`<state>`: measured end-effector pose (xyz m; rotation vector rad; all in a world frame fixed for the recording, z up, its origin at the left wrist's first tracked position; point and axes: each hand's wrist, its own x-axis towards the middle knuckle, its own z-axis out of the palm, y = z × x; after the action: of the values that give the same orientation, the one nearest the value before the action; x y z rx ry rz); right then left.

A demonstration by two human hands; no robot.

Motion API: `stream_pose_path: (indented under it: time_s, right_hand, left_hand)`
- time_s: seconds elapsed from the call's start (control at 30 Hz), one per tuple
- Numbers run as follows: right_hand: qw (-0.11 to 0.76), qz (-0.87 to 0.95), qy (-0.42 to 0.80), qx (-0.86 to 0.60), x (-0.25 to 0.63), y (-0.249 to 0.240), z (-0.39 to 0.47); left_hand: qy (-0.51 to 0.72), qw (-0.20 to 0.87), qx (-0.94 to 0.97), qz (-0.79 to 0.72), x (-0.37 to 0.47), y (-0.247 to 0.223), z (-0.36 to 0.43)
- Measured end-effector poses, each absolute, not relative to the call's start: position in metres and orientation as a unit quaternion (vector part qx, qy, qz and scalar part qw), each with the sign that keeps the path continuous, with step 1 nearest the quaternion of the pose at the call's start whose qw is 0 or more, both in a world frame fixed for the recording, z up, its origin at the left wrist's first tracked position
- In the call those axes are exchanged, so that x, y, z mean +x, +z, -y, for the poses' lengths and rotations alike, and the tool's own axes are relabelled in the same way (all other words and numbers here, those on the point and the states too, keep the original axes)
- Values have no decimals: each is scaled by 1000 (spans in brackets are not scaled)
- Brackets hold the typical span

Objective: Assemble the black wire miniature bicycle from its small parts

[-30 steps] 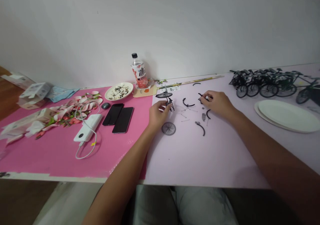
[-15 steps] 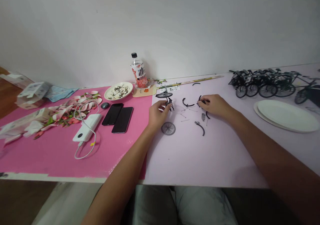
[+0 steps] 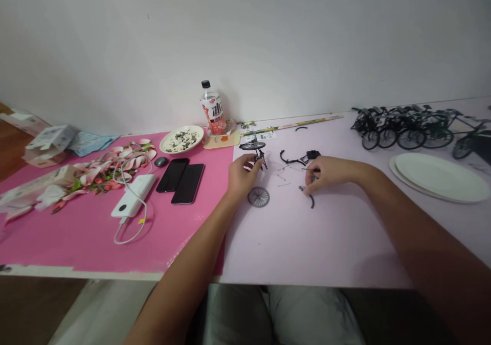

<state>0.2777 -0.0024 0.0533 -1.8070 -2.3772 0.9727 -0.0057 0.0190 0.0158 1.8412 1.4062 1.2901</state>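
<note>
Between the thumb and fingers of my left hand [image 3: 244, 175] is a small black bicycle frame [image 3: 261, 159] with a wheel [image 3: 252, 145] at its top. A loose spoked wheel [image 3: 258, 197] lies on the pale table just below that hand. My right hand [image 3: 326, 174] is low over the small parts, its fingers bent together; what they hold, if anything, is too small to name. A curved black part [image 3: 311, 201] lies below its fingertips. Black parts [image 3: 294, 160] and thin metal pins [image 3: 282, 177] lie between the hands.
Several model bicycles [image 3: 406, 128] stand at the back right, behind stacked white plates [image 3: 441, 177]. Toward the left are a bottle [image 3: 214, 111], a bowl [image 3: 181, 140], two phones [image 3: 187, 184], a white power bank [image 3: 133, 196] with a cable, and pink petals [image 3: 118, 166].
My right hand has moved down toward the front, from the upper black parts to the lower curved one. A black piece now lies by the upper parts. My left hand has stayed in place.
</note>
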Motion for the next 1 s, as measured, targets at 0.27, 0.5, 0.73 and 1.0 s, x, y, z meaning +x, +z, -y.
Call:
stream_pose_path:
  time_s: [0.27,0.5,0.73,1.0]
  right_hand:
    - [-39,739,348,-576,258,58,14]
    - [30,758,303,-577,261,50,8]
    - [138,744,246,-606,273,47,0]
    - [154,740,224,-616,278,42,-3]
  left_hand:
    - [472,238,675,-514,-6,16,-19]
    - [475,238,675,-512,-6,15,-19]
    - [472,233,679,-511,-6,13,-20]
    - [470,234,682,-509,-7,13,-20]
